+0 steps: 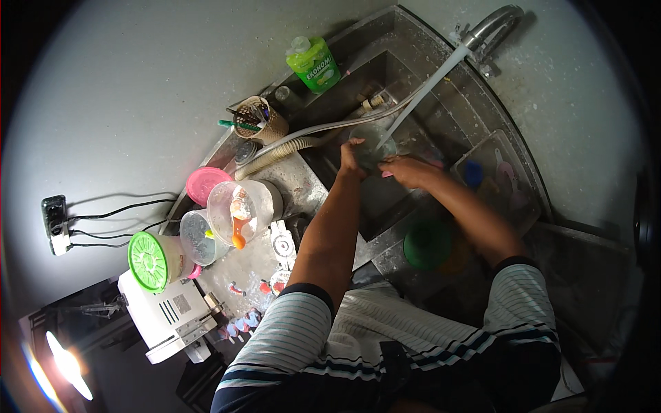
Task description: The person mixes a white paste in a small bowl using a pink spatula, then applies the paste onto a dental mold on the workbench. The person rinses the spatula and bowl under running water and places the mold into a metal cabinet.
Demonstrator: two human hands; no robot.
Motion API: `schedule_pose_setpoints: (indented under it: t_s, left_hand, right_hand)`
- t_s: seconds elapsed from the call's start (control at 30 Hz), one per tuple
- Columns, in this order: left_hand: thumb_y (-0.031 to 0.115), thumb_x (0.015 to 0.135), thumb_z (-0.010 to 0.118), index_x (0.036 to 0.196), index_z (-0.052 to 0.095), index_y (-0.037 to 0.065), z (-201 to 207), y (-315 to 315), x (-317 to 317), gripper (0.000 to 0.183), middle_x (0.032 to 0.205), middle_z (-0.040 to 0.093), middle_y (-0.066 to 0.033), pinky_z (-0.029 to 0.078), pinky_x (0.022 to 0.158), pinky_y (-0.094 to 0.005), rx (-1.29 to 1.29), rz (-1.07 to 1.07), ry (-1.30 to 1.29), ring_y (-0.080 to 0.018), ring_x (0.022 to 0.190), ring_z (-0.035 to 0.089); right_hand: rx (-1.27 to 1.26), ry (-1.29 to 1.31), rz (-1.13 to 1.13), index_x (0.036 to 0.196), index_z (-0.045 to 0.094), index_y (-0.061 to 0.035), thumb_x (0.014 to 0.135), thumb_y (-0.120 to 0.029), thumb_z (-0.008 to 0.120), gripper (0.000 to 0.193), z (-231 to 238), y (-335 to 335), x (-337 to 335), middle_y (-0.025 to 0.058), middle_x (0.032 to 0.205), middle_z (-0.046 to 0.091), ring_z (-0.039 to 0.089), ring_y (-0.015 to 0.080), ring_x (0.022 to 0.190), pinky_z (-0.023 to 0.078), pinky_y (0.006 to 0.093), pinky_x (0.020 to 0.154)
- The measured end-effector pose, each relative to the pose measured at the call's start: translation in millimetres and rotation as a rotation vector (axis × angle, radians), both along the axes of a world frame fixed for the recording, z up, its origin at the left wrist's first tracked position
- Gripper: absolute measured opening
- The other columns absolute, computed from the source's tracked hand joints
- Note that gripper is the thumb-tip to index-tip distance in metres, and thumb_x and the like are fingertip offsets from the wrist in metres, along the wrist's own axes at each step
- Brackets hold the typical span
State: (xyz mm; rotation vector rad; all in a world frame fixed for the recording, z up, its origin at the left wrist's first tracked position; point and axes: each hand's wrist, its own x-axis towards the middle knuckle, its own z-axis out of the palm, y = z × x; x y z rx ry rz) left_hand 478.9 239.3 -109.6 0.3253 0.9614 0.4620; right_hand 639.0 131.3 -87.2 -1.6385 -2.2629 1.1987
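Observation:
Over the sink basin (413,206), my left hand (352,160) grips the side of a clear, see-through container (372,138), its thumb along the rim. A whitish stream of water (423,95) from the curved metal tap (492,29) falls into or just beside it. My right hand (407,170) is close by on the right, fingers curled. A small pink thing (387,174) pokes out below those fingers; its kind is hard to make out. Shadow hides the container's lower part.
A green soap pouch (315,65) stands on the back ledge, near a cup of utensils (256,118) and a ribbed hose (282,155). Plastic tubs (237,210) and a green-lidded tub (150,260) are at left. A clear tray (492,172) lies right; a green round object (427,244) sits nearer.

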Motion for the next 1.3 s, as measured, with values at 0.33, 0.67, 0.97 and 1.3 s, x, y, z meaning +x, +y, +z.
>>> schedule_pose_setpoints:
  t_s: [0.33, 0.67, 0.97, 1.3]
  left_hand:
    - [0.038, 0.073, 0.069, 0.108, 0.067, 0.006, -8.0, 11.9, -14.3, 0.047, 0.108, 0.065, -0.0132, 0.049, 0.086, -0.0539, 0.11, 0.03, 0.152, -0.0323, 0.095, 0.062]
    - [0.05, 0.07, 0.073, 0.112, 0.07, 0.006, 56.2, 28.2, -45.3, 0.061, 0.117, 0.066, -0.0209, 0.051, 0.094, -0.0485, 0.594, -0.419, 0.733, -0.0406, 0.099, 0.067]
    - [0.013, 0.077, 0.066, 0.142, 0.05, 0.024, 101.6, -47.8, -28.6, 0.068, 0.145, 0.038, -0.0207, 0.036, 0.106, -0.0572, 1.857, -0.495, 1.479, -0.0471, 0.133, 0.037]
    - [0.013, 0.077, 0.065, 0.144, 0.046, 0.024, 149.7, -150.4, -71.8, 0.07, 0.14, 0.038, -0.0226, 0.036, 0.103, -0.0592, 1.945, -0.636, 1.165, -0.0513, 0.13, 0.037]
  right_hand:
    - [-0.064, 0.301, -0.129, 0.14, 0.043, -0.0033, 0.086, 0.004, 0.05, 0.055, 25.4, -0.3, -37.8, 0.0275, 0.132, 0.056, 0.056, 0.0412, 0.12, 0.047, 0.0451, 0.097]
    - [-0.069, -0.296, 0.152, 0.13, 0.056, -0.0069, 0.078, 0.01, 0.058, 0.054, 74.0, 1.1, 10.3, 0.0166, 0.132, 0.06, 0.057, 0.0309, 0.124, 0.048, 0.04, 0.099]
    - [0.576, -0.003, -0.774, 0.124, 0.062, -0.0056, 0.073, 0.015, 0.046, 0.057, 119.4, 10.8, 142.5, 0.014, 0.118, 0.068, 0.065, 0.026, 0.111, 0.05, 0.0357, 0.093]
    - [0.287, 0.48, -1.193, 0.119, 0.063, -0.0044, 0.091, -0.017, 0.048, 0.035, 159.0, 25.6, 260.3, 0.0104, 0.109, 0.073, 0.07, 0.0204, 0.093, 0.051, 0.03, 0.067]
